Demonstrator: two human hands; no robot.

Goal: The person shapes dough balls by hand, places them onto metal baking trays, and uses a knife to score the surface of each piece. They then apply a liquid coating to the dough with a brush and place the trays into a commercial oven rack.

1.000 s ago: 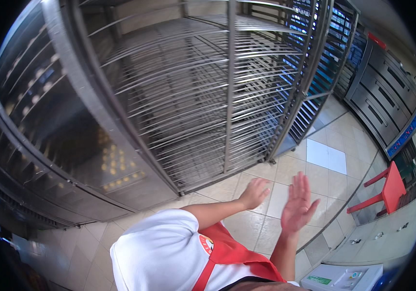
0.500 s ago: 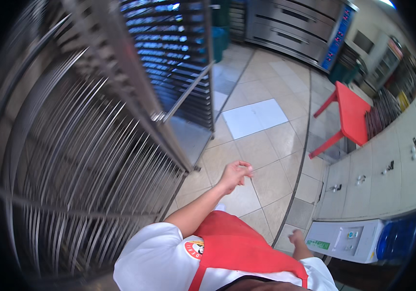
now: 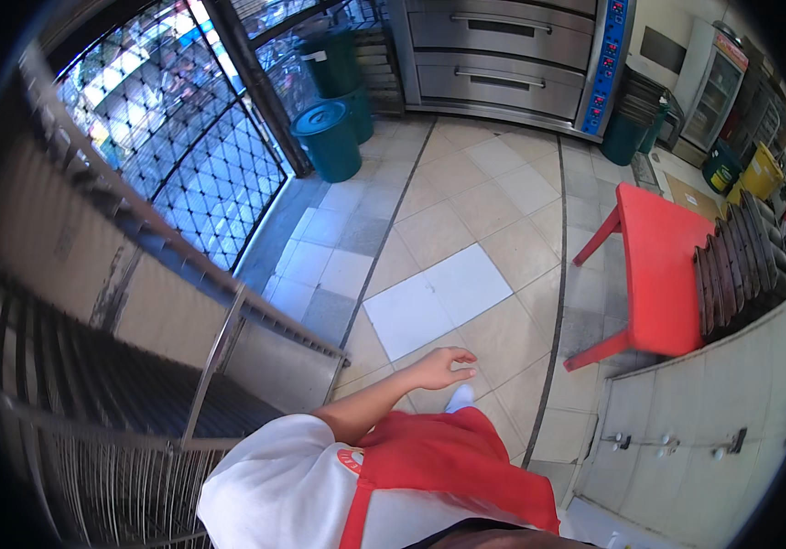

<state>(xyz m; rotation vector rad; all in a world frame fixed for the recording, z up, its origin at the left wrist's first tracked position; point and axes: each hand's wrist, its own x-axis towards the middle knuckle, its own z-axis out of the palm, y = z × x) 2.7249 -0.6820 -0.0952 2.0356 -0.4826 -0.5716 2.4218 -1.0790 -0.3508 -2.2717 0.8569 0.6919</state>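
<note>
My left hand (image 3: 441,368) hangs in front of my red apron (image 3: 443,448), over the tiled floor. Its fingers are loosely curved, the thumb is apart from them, and nothing is held. A white shoe tip (image 3: 460,397) shows just below it. Nearest ahead of the hand lies a white panel of floor tiles (image 3: 434,297). My right hand is out of the picture.
Metal tray racks (image 3: 255,375) stand on the left, before a lattice gate (image 3: 210,174). Green lidded bins (image 3: 329,142) and a steel deck oven (image 3: 503,78) are ahead. Right: a red table (image 3: 654,274), stacked baking trays (image 3: 741,265), white lockers (image 3: 704,412).
I have moved forward past the racks; the oven, red table and gate are closer. My left hand remains empty. My right hand has left the picture.
</note>
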